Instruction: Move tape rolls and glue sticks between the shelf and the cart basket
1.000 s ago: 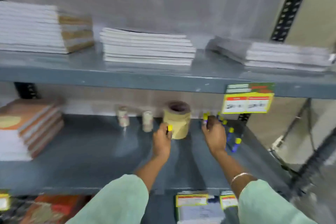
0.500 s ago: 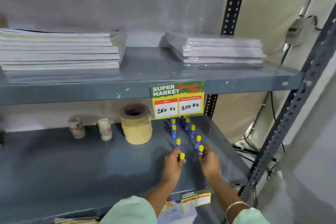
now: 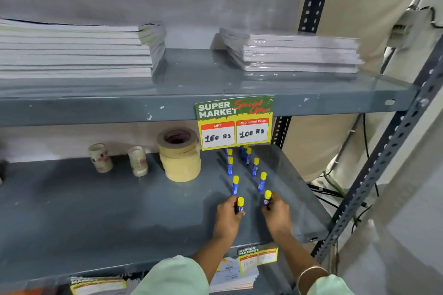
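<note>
On the grey middle shelf, several blue glue sticks with yellow caps stand upright in two rows. My left hand grips the nearest stick of the left row. My right hand grips the nearest stick of the right row. Both held sticks are upright at the front of the rows. A stack of beige masking tape rolls stands left of the sticks. Two small clear tape stacks stand further left near the back wall. No cart basket is in view.
The upper shelf carries two piles of wrapped notebooks and a price tag hanging over the glue sticks. A perforated metal upright and loose cables run on the right. More price labels and booklets sit below.
The view swung right and steadied. Both hands drew back from the rear of the shelf to the front of the glue stick rows, each holding a stick.
</note>
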{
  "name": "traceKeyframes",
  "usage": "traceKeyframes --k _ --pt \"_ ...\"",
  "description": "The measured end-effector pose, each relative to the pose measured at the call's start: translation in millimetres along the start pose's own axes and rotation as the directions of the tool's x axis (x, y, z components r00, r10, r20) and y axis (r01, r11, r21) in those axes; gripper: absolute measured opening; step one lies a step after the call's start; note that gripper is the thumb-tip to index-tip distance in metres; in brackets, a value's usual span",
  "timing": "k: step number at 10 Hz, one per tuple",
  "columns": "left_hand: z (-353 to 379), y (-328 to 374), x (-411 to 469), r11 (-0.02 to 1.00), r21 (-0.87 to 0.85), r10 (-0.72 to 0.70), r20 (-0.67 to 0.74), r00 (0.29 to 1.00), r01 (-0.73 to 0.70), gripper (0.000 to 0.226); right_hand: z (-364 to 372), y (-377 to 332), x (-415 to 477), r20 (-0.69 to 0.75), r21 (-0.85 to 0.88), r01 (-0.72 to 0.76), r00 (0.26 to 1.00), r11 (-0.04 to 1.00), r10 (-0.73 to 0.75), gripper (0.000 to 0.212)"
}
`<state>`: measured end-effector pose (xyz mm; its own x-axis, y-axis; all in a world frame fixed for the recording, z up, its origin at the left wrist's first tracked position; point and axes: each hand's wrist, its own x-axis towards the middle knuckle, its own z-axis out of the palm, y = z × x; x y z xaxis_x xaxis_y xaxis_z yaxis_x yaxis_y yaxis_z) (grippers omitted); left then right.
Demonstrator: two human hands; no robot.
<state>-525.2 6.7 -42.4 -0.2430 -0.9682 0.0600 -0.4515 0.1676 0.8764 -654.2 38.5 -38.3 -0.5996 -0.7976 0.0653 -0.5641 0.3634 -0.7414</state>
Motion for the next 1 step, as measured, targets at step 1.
traceKeyframes --k 1 --pt "1.8 -5.3 3.1 0.999 -0.039 -0.023 0.014 1.0 0.024 0.033 -2.3 -3.0 -3.7 0.0 0.04 0.007 1.0 0.999 -0.007 0.015"
